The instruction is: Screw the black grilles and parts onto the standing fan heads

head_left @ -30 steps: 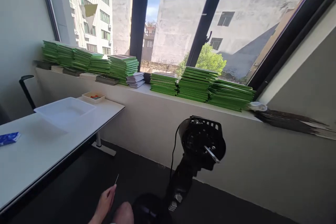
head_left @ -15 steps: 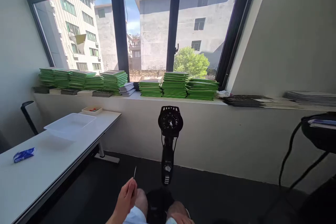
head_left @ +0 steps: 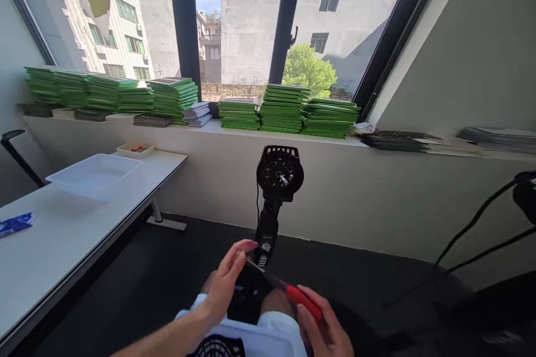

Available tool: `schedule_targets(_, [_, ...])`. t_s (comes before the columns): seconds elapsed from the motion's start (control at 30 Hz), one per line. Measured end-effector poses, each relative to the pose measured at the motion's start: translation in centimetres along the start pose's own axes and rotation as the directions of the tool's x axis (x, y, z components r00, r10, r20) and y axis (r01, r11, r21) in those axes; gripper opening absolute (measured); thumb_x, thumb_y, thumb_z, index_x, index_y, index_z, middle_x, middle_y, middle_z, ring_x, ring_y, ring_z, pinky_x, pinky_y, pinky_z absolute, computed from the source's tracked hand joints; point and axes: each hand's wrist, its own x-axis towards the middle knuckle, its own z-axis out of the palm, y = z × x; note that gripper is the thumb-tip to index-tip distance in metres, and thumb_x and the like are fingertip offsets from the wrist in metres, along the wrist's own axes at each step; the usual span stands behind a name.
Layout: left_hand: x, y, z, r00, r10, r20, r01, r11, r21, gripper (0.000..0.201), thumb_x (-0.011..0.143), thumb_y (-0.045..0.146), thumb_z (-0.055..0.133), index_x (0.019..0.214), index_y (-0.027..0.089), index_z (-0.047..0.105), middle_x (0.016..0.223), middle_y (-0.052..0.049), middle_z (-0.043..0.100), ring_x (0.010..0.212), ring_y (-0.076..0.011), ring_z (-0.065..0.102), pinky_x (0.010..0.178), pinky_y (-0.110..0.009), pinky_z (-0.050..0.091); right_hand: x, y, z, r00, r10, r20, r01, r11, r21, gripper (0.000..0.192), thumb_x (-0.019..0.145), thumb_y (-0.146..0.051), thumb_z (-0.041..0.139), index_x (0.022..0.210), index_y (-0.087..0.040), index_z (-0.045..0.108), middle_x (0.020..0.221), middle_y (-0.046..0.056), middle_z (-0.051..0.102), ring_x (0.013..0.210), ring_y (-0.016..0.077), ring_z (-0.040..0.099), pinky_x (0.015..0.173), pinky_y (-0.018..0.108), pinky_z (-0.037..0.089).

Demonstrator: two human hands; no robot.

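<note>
Office-like workroom by a large window

A long white worktop (head_left: 62, 234) is seen at the left; stacks of green booklets (head_left: 285, 109) are lined along the far windowsill (head_left: 234, 131), with buildings seen outside.

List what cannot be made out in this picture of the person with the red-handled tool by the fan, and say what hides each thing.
Head view only:
- Tool tip: hidden behind the left hand.
- Right hand: cut off by the bottom edge.
- Fan base: covered by hands and knees.
- Small tray contents: too small to identify.
- Black object, right: cut off by the edge.
</note>
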Motion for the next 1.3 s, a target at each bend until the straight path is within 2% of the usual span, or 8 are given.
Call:
schedule_targets(0.07, [3.2,2.8,-0.9,0.981,0.193,-0.006,-0.193,0.981,0.009,0.053,0.092,0.064,0.066,0.136,0.033,0.064,0.149,-0.008,0.065,0.148,-0.0298,0.053,0.127,-0.051,0.039,2.2,-3.0,-3.1,0.99,-0.044,-0.136,0.038,0.998,-0.047,0.036,0.095,-0.057,0.062,0.115,-0.029,0.073,0.065,-0.001,0.068,0.05,0.0173,0.063,0.049,0.026,0.054])
schedule_targets(0.13, [7.4,5.9,-0.7,0.921,0.39,-0.015,-0.389,0.921,0.035,0.06,0.094,0.062,0.067,0.142,0.029,0.056,0.155,-0.012,0.058,0.15,-0.029,0.05,0.126,-0.048,0.04,4.5,-5.8,-5.3,0.94,-0.194,-0.28,0.141,0.97,-0.199,0.035,0.096,-0.055,0.063,0.115,-0.026,0.072,0.078,0.001,0.073,0.059,0.0149,0.066,0.055,0.023,0.056])
schedule_targets(0.2, [11.7,8.8,0.5,0.837,0.547,-0.019,-0.545,0.836,0.07,0.06,0.096,0.061,0.064,0.146,0.03,0.049,0.158,-0.013,0.053,0.149,-0.0273,0.051,0.124,-0.046,0.042,6.4,-8.5,-6.5,0.843,-0.419,-0.338,0.282,0.878,-0.387,0.031,0.096,-0.052,0.066,0.11,-0.024,0.071,0.095,0.005,0.076,0.067,0.0144,0.069,0.056,0.022,0.055])
schedule_targets(0.37, [19.0,13.5,4.7,0.663,0.715,0.22,-0.748,0.633,0.2,0.066,0.099,0.066,0.057,0.153,0.034,0.04,0.162,-0.011,0.048,0.152,-0.0277,0.046,0.126,-0.046,0.039,9.8,-13.4,-7.7,0.613,-0.787,-0.067,0.515,0.462,-0.722,0.022,0.105,-0.032,0.057,0.12,-0.016,0.06,0.09,0.003,0.072,0.052,0.0065,0.056,0.055,0.021,0.046])
schedule_targets(0.47, [20.5,14.1,6.1,0.646,0.656,0.391,-0.756,0.618,0.215,0.065,0.096,0.065,0.062,0.148,0.029,0.049,0.159,-0.012,0.052,0.145,-0.0294,0.053,0.124,-0.046,0.041,11.1,-14.7,-8.0,0.475,-0.874,0.104,0.566,0.213,-0.796,0.021,0.104,-0.018,0.057,0.124,-0.014,0.059,0.082,-0.001,0.068,0.053,0.0061,0.055,0.057,0.022,0.042])
schedule_targets(0.53, [20.7,13.9,6.3,0.672,0.62,0.405,-0.73,0.646,0.222,0.06,0.096,0.063,0.063,0.143,0.026,0.055,0.15,-0.012,0.06,0.133,-0.0281,0.061,0.117,-0.043,0.048,11.6,-14.9,-8.1,0.431,-0.889,0.158,0.553,0.121,-0.824,0.025,0.102,-0.015,0.059,0.127,-0.014,0.06,0.079,-0.001,0.066,0.06,0.0083,0.06,0.059,0.023,0.041])
schedule_targets(0.7, [20.6,13.1,6.3,0.708,0.612,0.353,-0.705,0.646,0.293,0.049,0.1,0.057,0.06,0.139,0.026,0.057,0.127,-0.007,0.071,0.117,-0.0239,0.068,0.105,-0.037,0.054,12.2,-14.8,-8.5,0.414,-0.887,0.205,0.53,0.052,-0.846,0.027,0.099,-0.013,0.065,0.125,-0.013,0.061,0.08,-0.001,0.067,0.064,0.0085,0.06,0.062,0.024,0.04])
schedule_targets(1.3, [20.3,13.7,6.4,0.736,0.573,0.36,-0.673,0.674,0.303,0.042,0.099,0.042,0.063,0.137,0.026,0.056,0.125,-0.005,0.072,0.118,-0.0239,0.067,0.108,-0.038,0.052,12.5,-15.2,-8.4,0.417,-0.879,0.232,0.502,0.01,-0.865,0.025,0.1,-0.017,0.063,0.125,-0.018,0.06,0.08,-0.003,0.067,0.065,0.0092,0.063,0.061,0.026,0.039])
